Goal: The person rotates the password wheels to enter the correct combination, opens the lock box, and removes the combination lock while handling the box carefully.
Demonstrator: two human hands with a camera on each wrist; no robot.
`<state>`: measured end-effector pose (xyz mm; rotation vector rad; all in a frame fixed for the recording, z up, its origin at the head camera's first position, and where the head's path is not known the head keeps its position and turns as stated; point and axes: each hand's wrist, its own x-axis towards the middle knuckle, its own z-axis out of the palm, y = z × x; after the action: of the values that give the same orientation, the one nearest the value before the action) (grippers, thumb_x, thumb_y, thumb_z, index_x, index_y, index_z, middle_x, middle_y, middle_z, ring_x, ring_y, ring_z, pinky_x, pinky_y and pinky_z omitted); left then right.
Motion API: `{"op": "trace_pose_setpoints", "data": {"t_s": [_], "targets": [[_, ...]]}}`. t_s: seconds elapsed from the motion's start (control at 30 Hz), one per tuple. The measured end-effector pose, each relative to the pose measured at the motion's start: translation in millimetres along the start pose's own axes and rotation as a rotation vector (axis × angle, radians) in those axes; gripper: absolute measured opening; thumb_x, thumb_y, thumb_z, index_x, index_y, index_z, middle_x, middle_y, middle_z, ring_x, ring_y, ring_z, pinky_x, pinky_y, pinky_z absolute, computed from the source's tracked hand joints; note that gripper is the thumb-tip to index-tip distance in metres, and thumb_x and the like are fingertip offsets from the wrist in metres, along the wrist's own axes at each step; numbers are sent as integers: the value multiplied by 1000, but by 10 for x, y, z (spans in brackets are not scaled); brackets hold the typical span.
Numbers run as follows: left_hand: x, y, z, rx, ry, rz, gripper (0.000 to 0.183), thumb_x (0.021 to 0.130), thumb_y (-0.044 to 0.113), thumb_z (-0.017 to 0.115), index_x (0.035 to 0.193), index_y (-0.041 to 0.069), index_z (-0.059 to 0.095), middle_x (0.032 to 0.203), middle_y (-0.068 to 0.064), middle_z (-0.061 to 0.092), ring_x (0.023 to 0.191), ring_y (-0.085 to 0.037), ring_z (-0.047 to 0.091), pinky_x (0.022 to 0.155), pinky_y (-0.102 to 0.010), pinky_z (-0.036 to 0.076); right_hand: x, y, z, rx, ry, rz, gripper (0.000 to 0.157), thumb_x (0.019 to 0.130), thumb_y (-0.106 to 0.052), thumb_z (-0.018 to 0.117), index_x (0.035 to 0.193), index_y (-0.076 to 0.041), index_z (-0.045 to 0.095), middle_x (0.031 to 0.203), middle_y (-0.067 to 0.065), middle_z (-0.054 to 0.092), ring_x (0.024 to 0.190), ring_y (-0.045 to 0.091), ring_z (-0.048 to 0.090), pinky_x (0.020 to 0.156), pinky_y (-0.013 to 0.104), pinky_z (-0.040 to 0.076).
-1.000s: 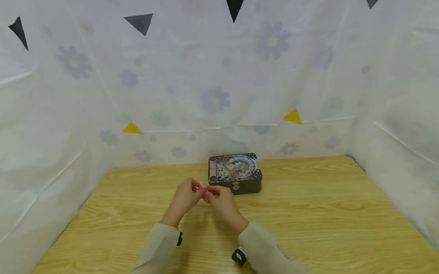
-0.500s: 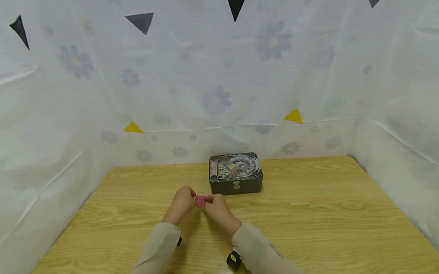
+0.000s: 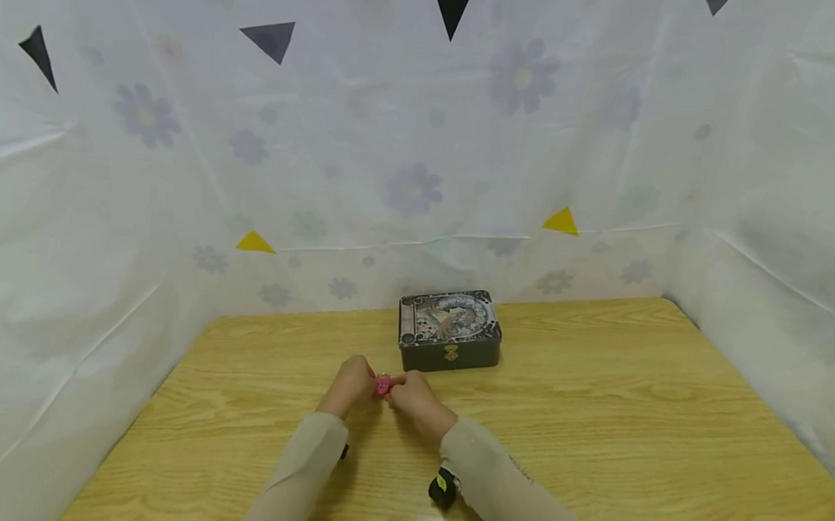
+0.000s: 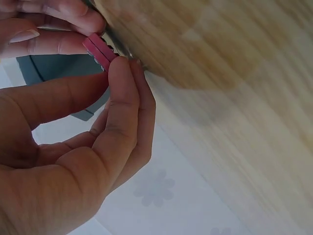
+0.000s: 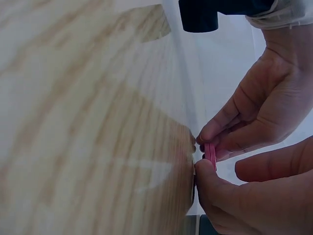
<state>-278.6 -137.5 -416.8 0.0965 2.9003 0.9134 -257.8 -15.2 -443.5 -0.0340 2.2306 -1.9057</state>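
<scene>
Between both hands is a small pink combination padlock [image 3: 382, 386], its metal shackle just showing at the far end. My left hand [image 3: 350, 386] pinches its left side between thumb and fingers. From the other side, the fingertips of my right hand [image 3: 420, 400] hold it too. In the left wrist view the padlock [image 4: 99, 49] shows a pink edge with a dark seam and knobby wheels along its sides. Right wrist view: the padlock [image 5: 210, 152] is close over the tabletop, and the fingers cover part of it.
A dark tin box [image 3: 449, 328] with a patterned lid and a gold latch [image 3: 451, 353] stands just beyond the hands. The wooden table [image 3: 627, 425] reaches back to a flowered white curtain [image 3: 366, 149]. Black devices [image 3: 443, 488] sit at the wrists.
Both hands have drawn back from the tin box toward the body, bringing the padlock along. Its shackle stood up plainly half a second ago; the padlock has since tilted and the shackle shows less.
</scene>
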Motion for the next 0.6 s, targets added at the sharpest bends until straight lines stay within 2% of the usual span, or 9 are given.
{"op": "trace_pose_setpoints", "data": {"t_s": [0.23, 0.47, 0.6], "targets": [[28, 2, -3, 56, -6, -8, 13, 78, -4, 62, 65, -4, 63, 64, -5, 52, 59, -17, 46, 52, -25, 38, -12, -27, -21, -36, -30, 42, 28, 76, 9, 48, 100, 15, 61, 82, 7, 53, 65, 12, 47, 58, 19, 39], [19, -3, 18, 52, -23, -20, 35, 77, -7, 58, 52, 10, 41, 54, 1, 37, 51, -13, 36, 46, -22, 28, -15, -18, -24, -56, -63, 42, 23, 76, 10, 47, 92, 12, 63, 72, 3, 49, 61, 11, 44, 56, 19, 36], [17, 1, 25, 43, -29, -25, 41, 79, -6, 59, 50, 13, 37, 53, 2, 35, 50, -13, 35, 46, -21, 27, -11, -17, -33, -78, -76, 51, 17, 76, 9, 49, 87, 10, 62, 70, 2, 47, 61, 12, 42, 55, 20, 34]]}}
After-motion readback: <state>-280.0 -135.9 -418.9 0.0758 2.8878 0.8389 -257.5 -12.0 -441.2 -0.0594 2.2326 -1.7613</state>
